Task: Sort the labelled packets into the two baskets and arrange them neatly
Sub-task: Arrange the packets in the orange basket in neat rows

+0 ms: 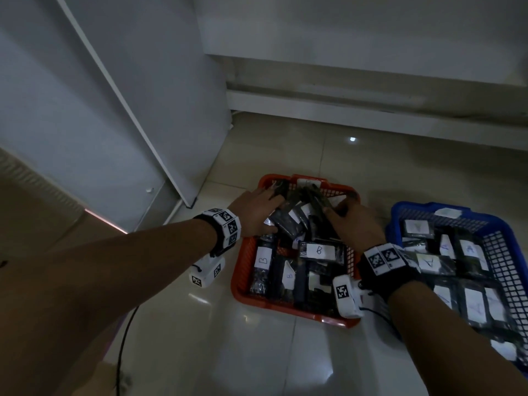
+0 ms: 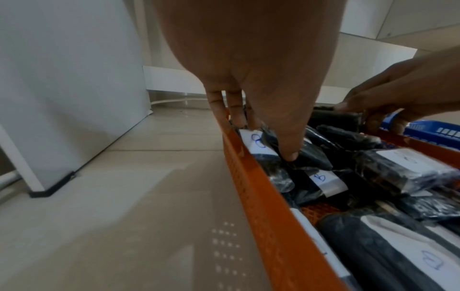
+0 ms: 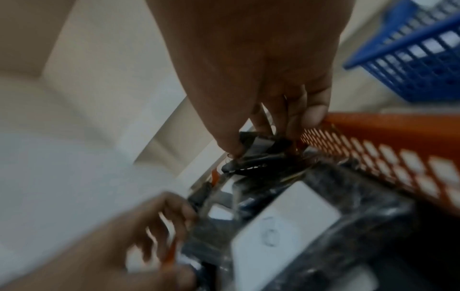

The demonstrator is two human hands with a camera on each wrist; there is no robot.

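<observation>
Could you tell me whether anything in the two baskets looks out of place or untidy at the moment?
Yes: at the far end of the orange basket, several B packets lie heaped and tilted across one another, not flat like the nearer ones. Both the left hand and right hand are on that heap. The blue basket looks orderly.
</observation>
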